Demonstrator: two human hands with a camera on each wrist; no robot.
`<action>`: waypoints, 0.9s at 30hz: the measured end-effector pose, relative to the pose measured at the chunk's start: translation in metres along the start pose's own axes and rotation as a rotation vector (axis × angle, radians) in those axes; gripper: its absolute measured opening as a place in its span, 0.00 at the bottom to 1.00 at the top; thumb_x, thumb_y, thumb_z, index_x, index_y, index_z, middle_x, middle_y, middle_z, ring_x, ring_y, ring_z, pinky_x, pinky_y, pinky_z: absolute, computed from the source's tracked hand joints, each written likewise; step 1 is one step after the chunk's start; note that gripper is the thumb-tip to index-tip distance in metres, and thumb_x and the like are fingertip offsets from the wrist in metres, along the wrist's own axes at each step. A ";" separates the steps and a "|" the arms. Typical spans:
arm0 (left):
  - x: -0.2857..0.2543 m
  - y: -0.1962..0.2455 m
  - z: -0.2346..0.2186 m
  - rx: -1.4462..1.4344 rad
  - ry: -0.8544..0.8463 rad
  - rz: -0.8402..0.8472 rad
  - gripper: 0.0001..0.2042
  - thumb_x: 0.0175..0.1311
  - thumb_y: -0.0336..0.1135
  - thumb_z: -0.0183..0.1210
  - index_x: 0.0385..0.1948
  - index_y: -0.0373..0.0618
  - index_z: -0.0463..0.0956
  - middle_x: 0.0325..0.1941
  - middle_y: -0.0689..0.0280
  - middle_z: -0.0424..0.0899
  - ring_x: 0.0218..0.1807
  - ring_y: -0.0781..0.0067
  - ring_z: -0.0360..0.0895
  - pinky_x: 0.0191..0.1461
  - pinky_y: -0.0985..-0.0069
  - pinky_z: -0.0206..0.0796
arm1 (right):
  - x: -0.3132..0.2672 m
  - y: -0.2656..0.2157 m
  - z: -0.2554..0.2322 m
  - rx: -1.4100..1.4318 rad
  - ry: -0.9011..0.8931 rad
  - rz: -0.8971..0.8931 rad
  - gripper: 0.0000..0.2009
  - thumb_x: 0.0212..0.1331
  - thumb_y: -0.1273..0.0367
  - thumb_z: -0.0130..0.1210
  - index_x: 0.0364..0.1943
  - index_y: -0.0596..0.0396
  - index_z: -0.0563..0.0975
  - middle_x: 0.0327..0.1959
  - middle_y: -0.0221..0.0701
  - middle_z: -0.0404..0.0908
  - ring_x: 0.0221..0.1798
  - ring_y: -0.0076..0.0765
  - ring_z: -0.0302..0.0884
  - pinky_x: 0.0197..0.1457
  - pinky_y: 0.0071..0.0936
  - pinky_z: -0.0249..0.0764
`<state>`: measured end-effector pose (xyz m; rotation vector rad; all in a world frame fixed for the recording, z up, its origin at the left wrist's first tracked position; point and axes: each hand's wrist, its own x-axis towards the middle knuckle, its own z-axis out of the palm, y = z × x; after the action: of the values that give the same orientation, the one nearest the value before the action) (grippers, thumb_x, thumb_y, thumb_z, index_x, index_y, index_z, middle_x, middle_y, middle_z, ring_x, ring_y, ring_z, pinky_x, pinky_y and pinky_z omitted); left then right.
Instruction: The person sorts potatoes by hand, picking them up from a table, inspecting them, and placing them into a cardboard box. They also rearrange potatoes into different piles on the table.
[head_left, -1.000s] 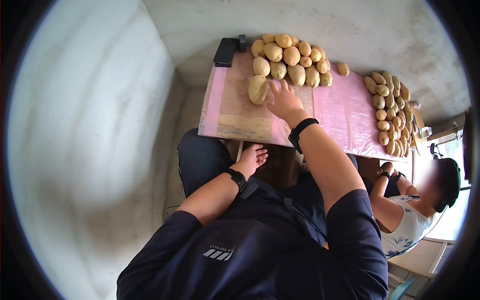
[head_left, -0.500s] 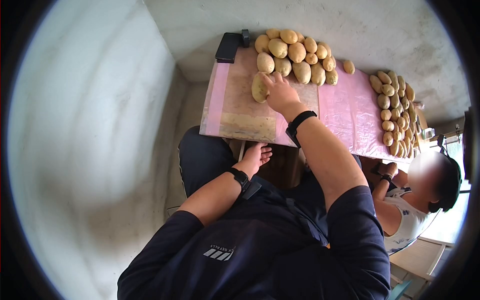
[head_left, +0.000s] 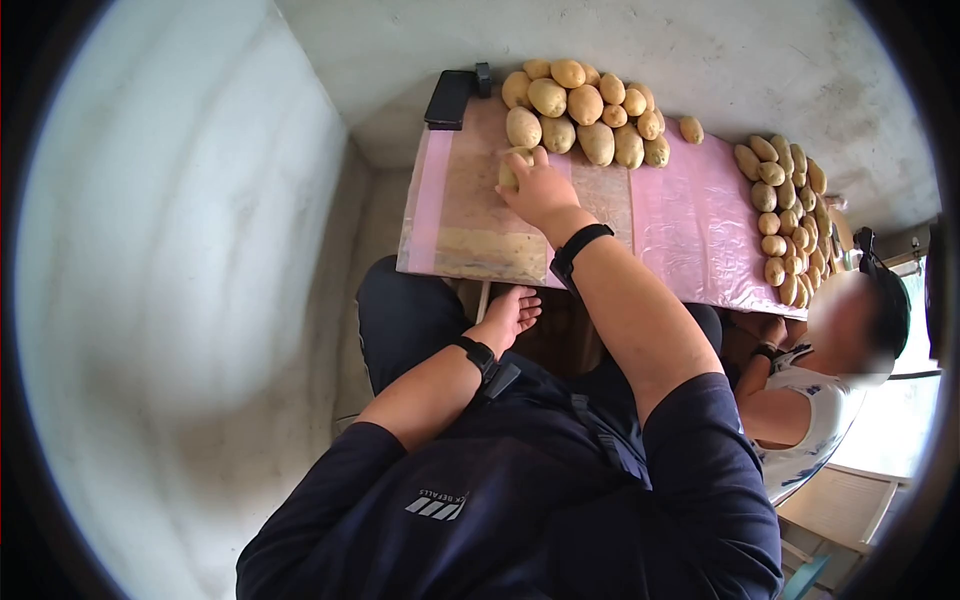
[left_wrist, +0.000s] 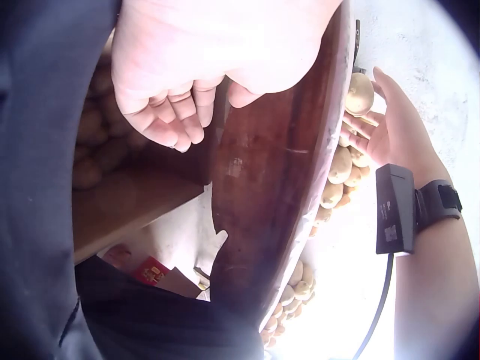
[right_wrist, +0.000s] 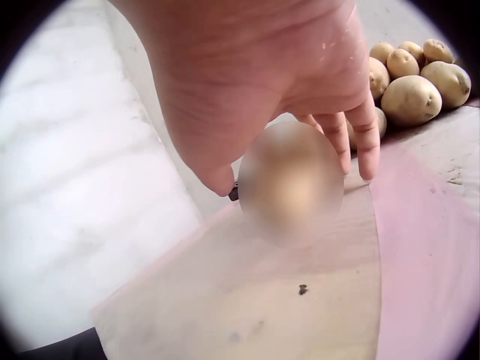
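Right hand (head_left: 543, 194) grips potato (head_left: 508, 173); box (left_wrist: 135, 206) holds rounded things (left_wrist: 90, 127).

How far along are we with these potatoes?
Two groups of potatoes look done, laid out on the table. The right hand grips one large potato beside the nearer group. Remaining, perhaps: dim round shapes behind the board below, likely more potatoes; how many, I can't tell.

There is room to pass over the near side of the table (head_left: 478, 215); the potato pile (head_left: 585, 104), phone (head_left: 450, 99) and wall (head_left: 680, 50) block the far side.
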<state>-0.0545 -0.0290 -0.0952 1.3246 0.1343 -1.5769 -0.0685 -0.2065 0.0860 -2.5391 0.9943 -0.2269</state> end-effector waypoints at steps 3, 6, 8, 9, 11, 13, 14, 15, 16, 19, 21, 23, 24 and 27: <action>-0.002 0.000 -0.001 0.002 0.014 0.001 0.14 0.70 0.44 0.52 0.47 0.48 0.79 0.44 0.66 0.84 0.42 0.70 0.80 0.46 0.72 0.72 | -0.003 0.005 0.006 0.037 0.057 -0.018 0.26 0.61 0.58 0.57 0.64 0.42 0.69 0.62 0.49 0.65 0.56 0.58 0.78 0.57 0.47 0.79; -0.001 -0.001 -0.003 0.017 0.007 0.011 0.15 0.70 0.46 0.52 0.47 0.50 0.79 0.39 0.69 0.84 0.39 0.73 0.80 0.44 0.73 0.71 | -0.007 0.002 0.011 0.012 0.064 0.006 0.24 0.62 0.61 0.56 0.63 0.43 0.70 0.61 0.48 0.67 0.54 0.60 0.78 0.57 0.48 0.79; 0.000 -0.003 -0.004 0.022 0.008 0.010 0.15 0.70 0.46 0.51 0.47 0.50 0.79 0.39 0.69 0.84 0.39 0.74 0.80 0.44 0.73 0.71 | -0.009 -0.002 0.013 -0.015 0.056 0.012 0.23 0.62 0.62 0.55 0.63 0.42 0.70 0.61 0.49 0.67 0.55 0.62 0.78 0.58 0.47 0.79; 0.000 -0.003 -0.004 0.025 0.010 0.011 0.15 0.70 0.47 0.51 0.47 0.50 0.79 0.39 0.69 0.84 0.39 0.74 0.80 0.44 0.73 0.71 | -0.009 -0.004 0.014 -0.042 0.048 0.015 0.23 0.62 0.64 0.54 0.63 0.42 0.70 0.61 0.49 0.67 0.55 0.63 0.77 0.58 0.47 0.78; -0.002 -0.003 -0.004 0.025 0.013 0.011 0.14 0.70 0.46 0.51 0.47 0.49 0.79 0.41 0.68 0.84 0.40 0.72 0.80 0.45 0.72 0.71 | -0.010 -0.006 0.014 -0.047 0.024 0.019 0.24 0.63 0.65 0.53 0.65 0.40 0.70 0.62 0.50 0.66 0.56 0.63 0.76 0.59 0.46 0.78; -0.005 -0.002 -0.004 0.024 0.017 0.009 0.14 0.71 0.45 0.51 0.47 0.47 0.79 0.43 0.66 0.84 0.42 0.71 0.80 0.46 0.72 0.71 | -0.010 -0.007 0.013 -0.052 -0.002 0.024 0.25 0.63 0.66 0.52 0.66 0.38 0.70 0.62 0.50 0.66 0.58 0.63 0.76 0.60 0.46 0.77; -0.005 -0.002 -0.004 0.025 0.010 0.014 0.14 0.71 0.45 0.51 0.47 0.47 0.79 0.43 0.66 0.84 0.42 0.71 0.80 0.46 0.72 0.71 | -0.009 -0.007 0.013 -0.084 -0.062 0.030 0.26 0.63 0.66 0.52 0.67 0.36 0.69 0.63 0.50 0.66 0.60 0.62 0.74 0.62 0.45 0.76; -0.006 -0.002 -0.004 0.027 0.002 0.018 0.14 0.71 0.45 0.51 0.47 0.47 0.78 0.43 0.66 0.84 0.42 0.71 0.80 0.46 0.72 0.71 | -0.008 -0.007 0.012 -0.116 -0.121 0.036 0.27 0.63 0.66 0.52 0.69 0.33 0.68 0.63 0.49 0.65 0.62 0.61 0.72 0.63 0.44 0.75; -0.006 -0.002 -0.005 0.029 0.001 0.020 0.14 0.71 0.45 0.51 0.47 0.47 0.78 0.43 0.66 0.84 0.42 0.71 0.80 0.46 0.72 0.71 | -0.008 -0.007 0.012 -0.116 -0.118 0.037 0.27 0.63 0.66 0.52 0.69 0.33 0.68 0.63 0.49 0.65 0.62 0.61 0.72 0.63 0.44 0.75; -0.006 -0.001 -0.004 0.033 0.002 0.021 0.14 0.71 0.45 0.50 0.46 0.47 0.78 0.43 0.66 0.84 0.42 0.71 0.80 0.46 0.72 0.71 | -0.010 0.000 0.020 -0.139 -0.121 0.022 0.26 0.65 0.64 0.52 0.69 0.30 0.68 0.63 0.48 0.66 0.66 0.59 0.68 0.65 0.45 0.72; -0.006 -0.002 -0.005 0.045 0.010 0.012 0.15 0.71 0.47 0.50 0.47 0.50 0.79 0.39 0.69 0.84 0.39 0.73 0.80 0.43 0.73 0.71 | -0.017 0.003 0.020 -0.178 -0.055 -0.070 0.27 0.67 0.63 0.51 0.71 0.28 0.65 0.61 0.53 0.68 0.61 0.62 0.72 0.64 0.46 0.73; -0.005 -0.002 -0.005 0.043 0.007 0.012 0.15 0.71 0.47 0.50 0.47 0.49 0.79 0.39 0.69 0.84 0.39 0.73 0.80 0.43 0.73 0.71 | -0.019 0.000 0.021 -0.192 -0.060 -0.046 0.27 0.67 0.62 0.52 0.71 0.28 0.65 0.61 0.53 0.68 0.61 0.62 0.72 0.65 0.46 0.72; -0.005 -0.003 -0.005 0.041 0.004 0.010 0.15 0.71 0.47 0.50 0.47 0.49 0.79 0.39 0.68 0.84 0.39 0.73 0.80 0.43 0.73 0.71 | -0.022 -0.002 0.020 -0.206 -0.067 -0.021 0.26 0.68 0.62 0.52 0.70 0.27 0.66 0.61 0.53 0.68 0.61 0.63 0.72 0.65 0.47 0.71; -0.005 -0.003 -0.006 0.038 -0.002 0.023 0.15 0.71 0.47 0.50 0.47 0.49 0.79 0.39 0.68 0.84 0.40 0.72 0.79 0.44 0.72 0.71 | -0.030 -0.001 0.020 -0.210 -0.021 -0.039 0.26 0.66 0.61 0.54 0.69 0.27 0.68 0.61 0.53 0.68 0.61 0.62 0.72 0.64 0.48 0.72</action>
<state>-0.0535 -0.0205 -0.0947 1.3493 0.0880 -1.5688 -0.0841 -0.1786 0.0680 -2.7455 1.0079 -0.1119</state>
